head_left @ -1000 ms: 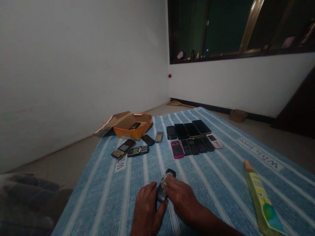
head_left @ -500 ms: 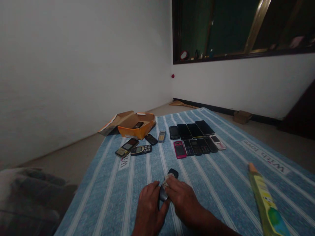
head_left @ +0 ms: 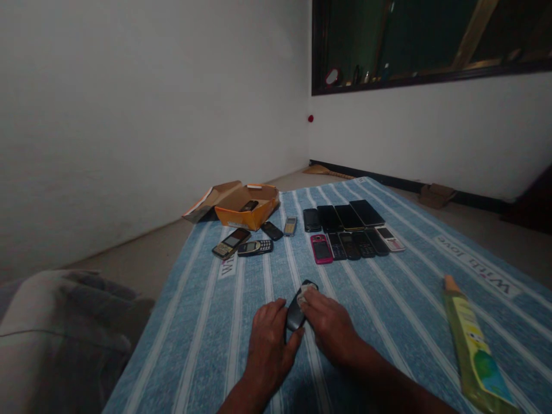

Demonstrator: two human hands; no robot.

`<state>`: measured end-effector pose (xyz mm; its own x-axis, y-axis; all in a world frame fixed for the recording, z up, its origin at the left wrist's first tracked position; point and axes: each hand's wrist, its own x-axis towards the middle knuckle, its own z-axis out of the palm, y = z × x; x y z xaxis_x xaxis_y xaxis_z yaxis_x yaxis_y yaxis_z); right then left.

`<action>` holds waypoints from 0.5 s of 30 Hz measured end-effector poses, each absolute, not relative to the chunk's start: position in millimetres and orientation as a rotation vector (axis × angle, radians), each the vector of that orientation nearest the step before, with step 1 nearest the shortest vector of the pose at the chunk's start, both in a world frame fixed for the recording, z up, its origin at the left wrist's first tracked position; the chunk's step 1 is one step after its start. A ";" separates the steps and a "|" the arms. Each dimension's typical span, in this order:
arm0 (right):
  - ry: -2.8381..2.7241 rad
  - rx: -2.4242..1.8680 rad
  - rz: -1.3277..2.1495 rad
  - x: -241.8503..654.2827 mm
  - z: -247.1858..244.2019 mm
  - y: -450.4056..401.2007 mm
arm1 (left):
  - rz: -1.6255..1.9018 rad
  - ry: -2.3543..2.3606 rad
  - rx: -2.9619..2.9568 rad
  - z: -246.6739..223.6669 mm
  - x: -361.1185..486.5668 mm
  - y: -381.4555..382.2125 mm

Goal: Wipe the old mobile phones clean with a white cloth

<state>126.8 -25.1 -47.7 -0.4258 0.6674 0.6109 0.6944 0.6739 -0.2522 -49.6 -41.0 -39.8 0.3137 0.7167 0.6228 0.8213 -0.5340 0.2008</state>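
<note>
A dark mobile phone (head_left: 295,315) lies on the blue striped cloth in front of me, angled away to the right. My left hand (head_left: 271,339) grips its lower end, thumb on one side and fingers on the other. Pressed onto the phone's upper part is a small whitish cloth or tissue (head_left: 303,294), bunched under the fingers of my right hand (head_left: 328,324). Part of the phone is hidden by my fingers.
Beyond my hands, several phones (head_left: 345,218) lie in two rows, a pink phone (head_left: 321,249) at one end. Further left, loose phones (head_left: 255,247) lie near an open orange box (head_left: 245,218) with a phone inside. A bottle of yellowish liquid (head_left: 474,351) lies at right.
My right hand with the whitish cloth has slid toward the phone's upper end, baring more of its lower part. The view has tilted down slightly and turned left.
</note>
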 end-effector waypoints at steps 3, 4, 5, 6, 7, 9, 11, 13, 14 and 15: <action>-2.062 -1.211 -0.025 144.9 -40.8 -10.9 | -0.982 -1.422 -2.441 -34.6 -47.7 -41.2; -2.038 -1.240 0.009 150.0 -38.8 -7.1 | -0.970 -1.419 -2.445 -33.1 -47.1 -41.1; -2.010 -1.261 0.026 153.8 -37.2 -4.3 | -0.959 -1.420 -2.445 -31.9 -46.6 -40.9; -1.990 -1.271 0.040 156.2 -35.9 -2.5 | -0.948 -1.419 -2.443 -31.0 -46.2 -40.7; -1.972 -1.270 0.045 157.2 -34.9 -1.7 | -0.938 -1.414 -2.441 -30.4 -45.9 -40.4; -1.950 -1.237 0.055 155.4 -33.3 -2.4 | -0.926 -1.400 -2.439 -29.9 -45.9 -39.8; -1.950 -1.175 0.083 151.1 -31.8 -4.6 | -0.930 -1.385 -2.437 -29.8 -46.2 -39.0; -1.950 -1.116 0.102 146.8 -30.2 -6.6 | -0.952 -1.375 -2.439 -29.6 -46.9 -38.2; -1.950 -1.095 0.108 145.3 -29.5 -7.3 | -0.965 -1.375 -2.444 -29.3 -47.3 -37.8; -1.946 -1.079 0.111 144.1 -28.9 -7.8 | -0.978 -1.375 -2.452 -29.0 -47.8 -37.5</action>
<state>144.1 -7.8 -28.9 -0.2325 0.7211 0.6526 0.6420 0.6179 -0.4540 -47.8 -37.5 -29.0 0.3616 0.7019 0.6136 0.8098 -0.5627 0.1665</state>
